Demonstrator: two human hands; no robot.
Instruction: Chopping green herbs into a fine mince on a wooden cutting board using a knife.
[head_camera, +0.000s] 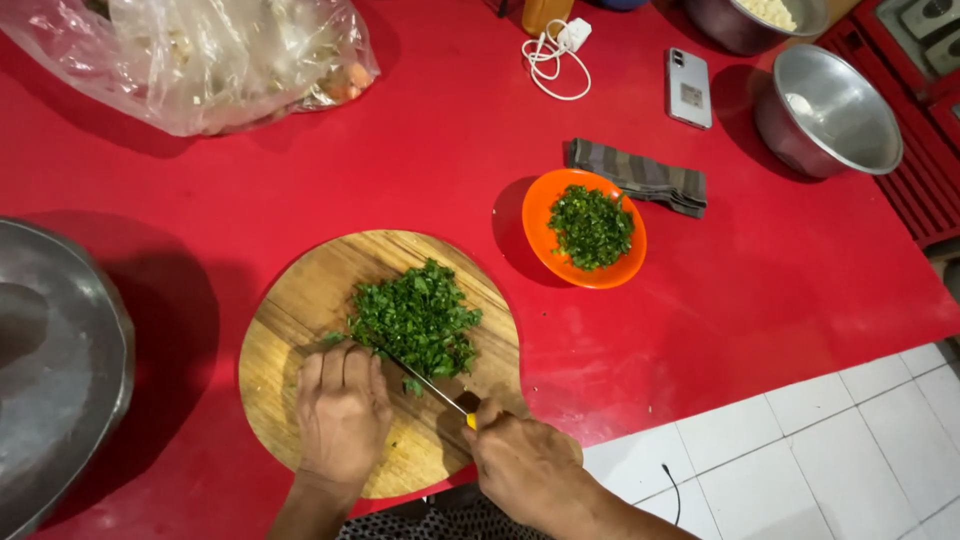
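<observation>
Red tabletop (420, 170) takes up most of your view, so read every place below from the round wooden cutting board (300, 300) that sits near its front edge, just before you. Left of the board, a big steel basin (55, 370) runs out of view. Far behind the board lies a clear plastic bag (200, 55) with produce inside, probably parked there to keep your chopping space free. Well to the board's right and behind it stand two steel bowls (835, 110), a phone (688, 87) and a white cable (555, 55). Nearer, just right of the board, an orange bowl (540, 215) already holds chopped greens, with a folded grey cloth (640, 178) touching its far side, close enough to reach.

On the board's middle, the heap of chopped green herbs (418, 315) is gathered tight. Your left hand (342, 410) lies flat at the heap's near edge, fingers together and uncurled, apparently pressing the blade tip down and holding nothing. Your right hand (525, 465) is closed around the yellow handle of the knife (425, 380). Its long axis runs diagonally, handle toward you and right, tip pointing away and left under your left fingertips.
</observation>
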